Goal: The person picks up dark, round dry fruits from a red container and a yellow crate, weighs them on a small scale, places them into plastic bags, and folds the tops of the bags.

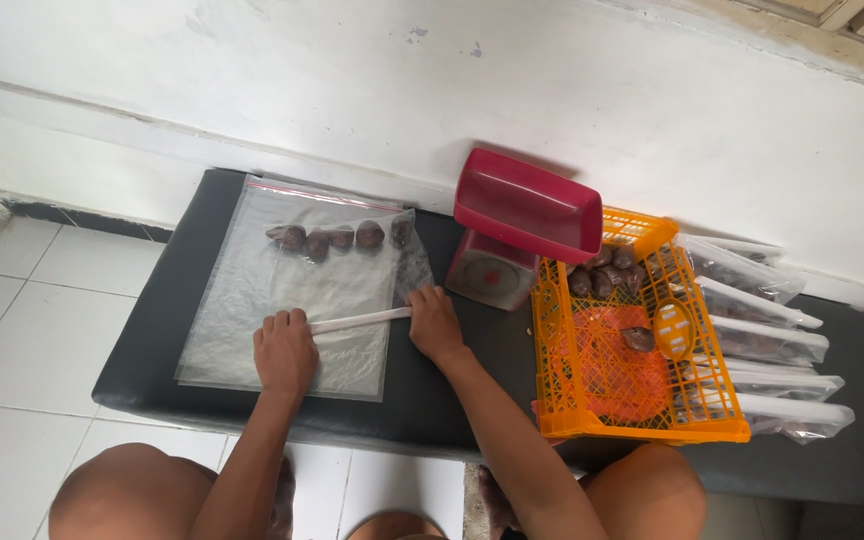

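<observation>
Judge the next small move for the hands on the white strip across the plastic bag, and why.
Probably slide the left hand and right hand along the white strip to press it flat. Both hands sit at its ends, it lies across the clear plastic bag, and the dark round pieces rest beyond it.

Soft, even daylight fills the view, bright on the white wall (572, 110) and pale floor tiles (22, 330). Shadows are faint, only a thin one under the red scale tray (527, 205). The clear plastic bag (302, 290) shows mild sheen (no harsh glare). Focus is sharp centrally; straight edges bow slightly toward the corners
</observation>
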